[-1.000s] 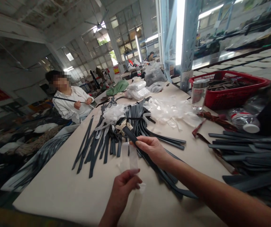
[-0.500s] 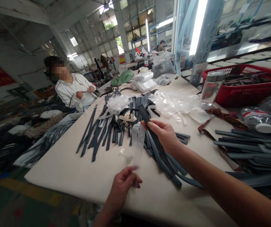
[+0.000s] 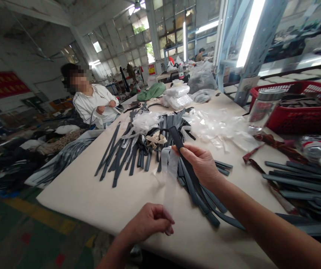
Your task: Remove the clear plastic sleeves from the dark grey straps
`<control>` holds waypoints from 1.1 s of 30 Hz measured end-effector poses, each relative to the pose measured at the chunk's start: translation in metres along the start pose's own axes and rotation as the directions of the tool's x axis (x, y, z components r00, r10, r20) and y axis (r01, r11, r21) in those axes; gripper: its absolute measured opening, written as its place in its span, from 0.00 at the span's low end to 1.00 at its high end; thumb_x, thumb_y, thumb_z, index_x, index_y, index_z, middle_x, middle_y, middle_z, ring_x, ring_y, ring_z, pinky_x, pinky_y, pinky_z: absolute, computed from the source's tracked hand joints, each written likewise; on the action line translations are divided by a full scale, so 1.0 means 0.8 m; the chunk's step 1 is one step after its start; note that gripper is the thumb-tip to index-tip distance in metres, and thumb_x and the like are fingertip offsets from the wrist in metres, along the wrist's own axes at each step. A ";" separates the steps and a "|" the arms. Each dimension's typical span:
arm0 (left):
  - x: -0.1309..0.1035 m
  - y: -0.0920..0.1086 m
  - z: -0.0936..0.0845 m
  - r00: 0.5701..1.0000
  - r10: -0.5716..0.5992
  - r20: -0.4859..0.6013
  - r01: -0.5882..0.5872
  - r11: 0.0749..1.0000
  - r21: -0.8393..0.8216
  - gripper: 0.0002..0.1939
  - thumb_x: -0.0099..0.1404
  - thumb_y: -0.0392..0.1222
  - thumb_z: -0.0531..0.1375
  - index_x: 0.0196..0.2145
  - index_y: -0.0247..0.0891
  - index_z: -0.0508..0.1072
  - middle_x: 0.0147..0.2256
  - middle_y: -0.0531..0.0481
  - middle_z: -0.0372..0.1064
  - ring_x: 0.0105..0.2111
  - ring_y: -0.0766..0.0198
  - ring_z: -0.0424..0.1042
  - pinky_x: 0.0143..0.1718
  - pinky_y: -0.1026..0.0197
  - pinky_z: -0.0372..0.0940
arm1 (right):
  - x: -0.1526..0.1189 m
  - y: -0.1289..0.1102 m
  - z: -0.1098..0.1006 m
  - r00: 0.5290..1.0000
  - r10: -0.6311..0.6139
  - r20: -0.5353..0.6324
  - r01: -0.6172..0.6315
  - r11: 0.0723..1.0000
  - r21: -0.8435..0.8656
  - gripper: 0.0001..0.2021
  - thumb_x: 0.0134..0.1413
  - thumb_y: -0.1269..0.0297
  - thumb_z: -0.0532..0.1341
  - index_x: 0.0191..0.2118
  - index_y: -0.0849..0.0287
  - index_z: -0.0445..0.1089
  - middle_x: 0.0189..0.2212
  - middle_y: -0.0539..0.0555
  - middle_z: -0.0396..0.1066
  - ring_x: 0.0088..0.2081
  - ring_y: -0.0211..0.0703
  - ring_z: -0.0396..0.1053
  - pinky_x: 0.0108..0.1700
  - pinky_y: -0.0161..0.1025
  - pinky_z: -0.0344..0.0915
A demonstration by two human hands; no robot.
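Right hand [image 3: 202, 164]: fingers pinched the dark strap [image 3: 180, 147] near its upper end.
Left hand [image 3: 149, 223]: fingers closed on the clear film strip [image 3: 171, 183], stretched between both hands above the tabletop [image 3: 93, 194].

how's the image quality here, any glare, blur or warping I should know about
Head view: the light tube on the pillar is blown out white, and the far windows glare too. Wide-lens warp bends the pillar and ceiling lines. The bottle and red basket at the right edge are smeared, while the right hand and its dark strap are fairly sharp. One face is pixelated.
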State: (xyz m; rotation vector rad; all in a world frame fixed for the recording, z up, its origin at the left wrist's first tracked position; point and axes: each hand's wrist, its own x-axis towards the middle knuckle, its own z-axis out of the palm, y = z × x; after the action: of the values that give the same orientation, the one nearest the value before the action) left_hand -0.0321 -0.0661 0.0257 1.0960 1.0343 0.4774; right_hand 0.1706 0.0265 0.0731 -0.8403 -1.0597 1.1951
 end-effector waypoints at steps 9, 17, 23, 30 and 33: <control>-0.014 0.050 -0.118 0.861 0.095 -0.500 -0.374 0.784 -0.495 0.02 0.57 0.29 0.62 0.29 0.26 0.76 0.26 0.39 0.76 0.22 0.61 0.75 0.22 0.64 0.69 | 0.005 0.006 -0.002 0.993 0.111 0.037 -0.112 0.994 0.014 0.21 0.44 0.46 0.67 0.37 0.60 0.76 0.31 0.55 0.76 0.31 0.43 0.72 0.36 0.39 0.70; -0.091 0.133 -0.215 0.267 0.136 -0.954 -0.944 0.235 -0.231 0.17 0.72 0.40 0.47 0.31 0.39 0.72 0.24 0.60 0.74 0.22 0.75 0.72 0.24 0.74 0.68 | -0.013 0.002 0.012 0.919 0.250 0.305 -0.197 0.961 -0.194 0.19 0.50 0.46 0.62 0.32 0.60 0.71 0.25 0.51 0.72 0.21 0.35 0.66 0.24 0.32 0.63; -0.010 0.055 -0.102 0.561 -0.007 -0.828 -0.803 0.242 -0.545 0.15 0.70 0.31 0.49 0.29 0.32 0.73 0.25 0.50 0.74 0.25 0.70 0.74 0.27 0.69 0.72 | -0.047 0.005 0.034 0.832 0.291 0.472 0.049 0.809 -0.586 0.15 0.59 0.58 0.54 0.26 0.59 0.68 0.19 0.49 0.68 0.20 0.35 0.67 0.23 0.30 0.59; 0.022 0.035 -0.040 0.685 -0.065 -0.725 -0.697 0.230 -0.679 0.09 0.67 0.31 0.55 0.32 0.32 0.75 0.30 0.46 0.77 0.30 0.66 0.76 0.30 0.65 0.73 | -0.062 0.010 0.046 0.830 0.259 0.493 0.232 0.644 -0.729 0.14 0.59 0.63 0.53 0.25 0.59 0.69 0.20 0.50 0.70 0.21 0.36 0.67 0.25 0.30 0.57; 0.023 0.037 -0.034 0.699 -0.070 -0.711 -0.684 0.222 -0.695 0.10 0.67 0.32 0.54 0.32 0.32 0.75 0.30 0.46 0.77 0.31 0.65 0.77 0.32 0.64 0.74 | -0.060 0.014 0.045 0.843 0.250 0.477 0.227 0.639 -0.735 0.14 0.59 0.63 0.53 0.25 0.58 0.68 0.20 0.50 0.70 0.21 0.36 0.67 0.25 0.30 0.56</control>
State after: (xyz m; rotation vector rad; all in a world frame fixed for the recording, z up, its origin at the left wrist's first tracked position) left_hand -0.0421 -0.0261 0.0417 -0.0698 0.7577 1.7098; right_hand 0.1308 -0.0196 0.0643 -1.1878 -2.1525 0.9773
